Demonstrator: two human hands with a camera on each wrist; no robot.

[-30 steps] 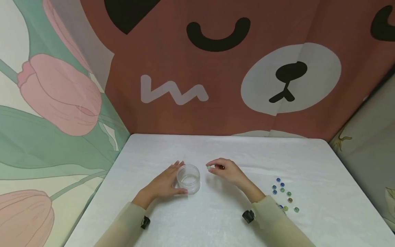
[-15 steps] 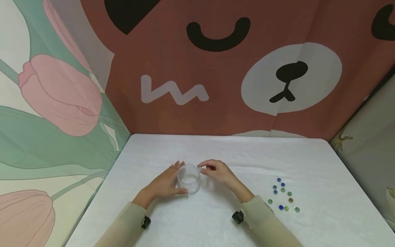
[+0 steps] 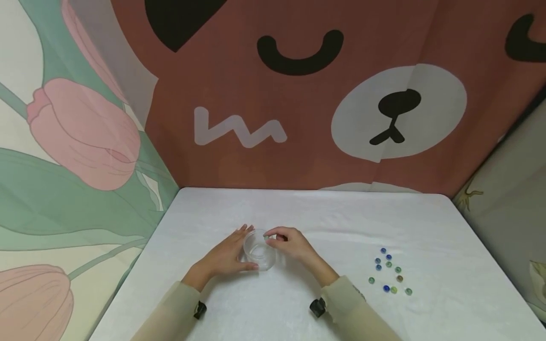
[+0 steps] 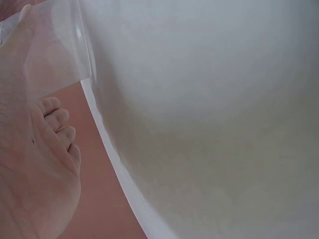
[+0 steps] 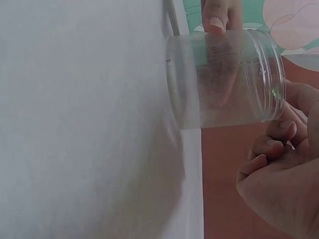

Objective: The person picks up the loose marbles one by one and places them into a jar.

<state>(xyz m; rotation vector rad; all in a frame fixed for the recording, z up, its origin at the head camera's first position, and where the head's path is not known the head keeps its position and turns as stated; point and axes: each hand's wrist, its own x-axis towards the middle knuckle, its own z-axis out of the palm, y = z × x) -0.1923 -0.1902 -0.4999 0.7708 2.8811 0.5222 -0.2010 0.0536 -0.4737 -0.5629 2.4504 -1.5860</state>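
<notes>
A clear plastic jar (image 3: 261, 258) stands upright on the white table, with no marble visible at its bottom. My left hand (image 3: 221, 258) grips it from the left, thumb at the front and fingers around the far side. Over the jar's mouth, my right hand (image 3: 296, 245) pinches a small green marble (image 3: 266, 237) between thumb and index finger. In the right wrist view the green marble (image 5: 275, 92) shows at the jar's threaded rim, partly seen through the clear wall. The left wrist view has my left palm (image 4: 35, 169) beside the jar (image 4: 57, 50).
Several loose glass marbles (image 3: 388, 264), blue, green, yellowish and brown, lie scattered on the right of the white table (image 3: 213, 208). A brown bear-print cloth (image 3: 239, 166) hangs behind the table, and a tulip-print cloth (image 3: 85, 137) hangs at the left.
My right hand has moved left with the marble, from beside the jar to over its mouth. The left hand and jar stay in place. The head view has tilted slightly.
</notes>
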